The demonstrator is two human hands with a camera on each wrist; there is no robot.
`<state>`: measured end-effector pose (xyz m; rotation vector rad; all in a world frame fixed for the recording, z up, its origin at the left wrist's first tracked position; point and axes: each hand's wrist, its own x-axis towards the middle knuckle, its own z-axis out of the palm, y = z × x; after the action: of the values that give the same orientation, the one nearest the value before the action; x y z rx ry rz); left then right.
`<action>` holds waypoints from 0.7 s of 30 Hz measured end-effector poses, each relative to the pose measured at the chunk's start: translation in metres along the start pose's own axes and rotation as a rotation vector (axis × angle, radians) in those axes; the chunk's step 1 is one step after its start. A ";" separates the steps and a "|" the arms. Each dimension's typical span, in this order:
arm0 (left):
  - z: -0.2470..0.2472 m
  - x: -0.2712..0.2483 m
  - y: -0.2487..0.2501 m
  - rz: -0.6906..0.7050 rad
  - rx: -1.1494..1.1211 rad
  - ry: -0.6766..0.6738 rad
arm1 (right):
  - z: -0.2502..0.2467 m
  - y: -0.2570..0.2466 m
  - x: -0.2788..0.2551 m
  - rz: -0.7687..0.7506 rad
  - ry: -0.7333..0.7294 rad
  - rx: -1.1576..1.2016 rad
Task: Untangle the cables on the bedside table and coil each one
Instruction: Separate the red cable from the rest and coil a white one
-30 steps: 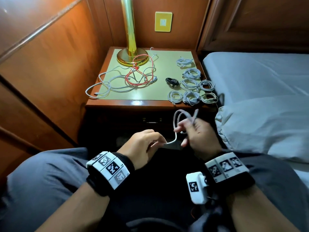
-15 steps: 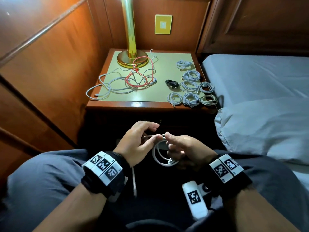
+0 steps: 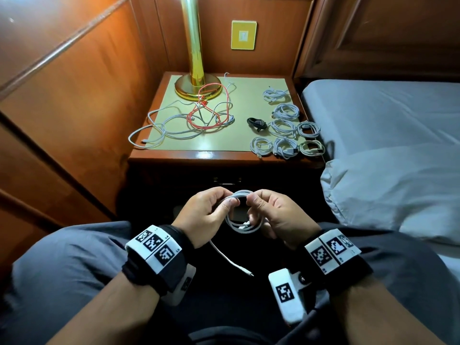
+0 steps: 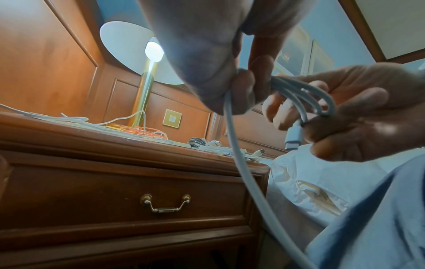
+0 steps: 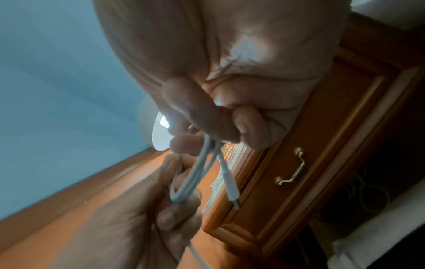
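Both hands are holding a white cable [image 3: 240, 221] over the person's lap, at six o'clock from the bench [image 3: 224, 155]. The left hand [image 3: 206, 215] is pinching the top of the loops between thumb and fingers, and the right hand [image 3: 276, 215] is curling its grip round the other side of the same loops, with one plug [image 4: 293, 136] sticking out below its fingers. A loose tail of the cable is hanging down toward the knees. On the bench, a tangle of white and red cables [image 3: 196, 118] is lying at nine o'clock, touching the brass lamp base [image 3: 198, 87], while the coiled cables [image 3: 286, 128] are sitting in rows at three o'clock, beside the bed [image 3: 385, 115].
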<state>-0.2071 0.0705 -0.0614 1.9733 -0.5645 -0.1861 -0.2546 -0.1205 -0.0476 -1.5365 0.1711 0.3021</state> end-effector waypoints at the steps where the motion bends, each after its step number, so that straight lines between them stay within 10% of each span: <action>1: 0.000 0.000 0.000 -0.005 0.009 0.009 | 0.001 0.001 0.001 -0.023 0.011 -0.044; 16: -0.042 0.012 -0.018 -0.023 0.161 0.264 | -0.024 -0.013 0.001 0.153 0.213 0.533; 21: -0.027 0.003 -0.028 -0.098 0.330 -0.046 | -0.032 -0.011 0.003 0.016 0.320 0.578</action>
<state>-0.1860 0.1005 -0.0734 2.3241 -0.5553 -0.2103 -0.2458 -0.1522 -0.0387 -0.9995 0.4790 0.0077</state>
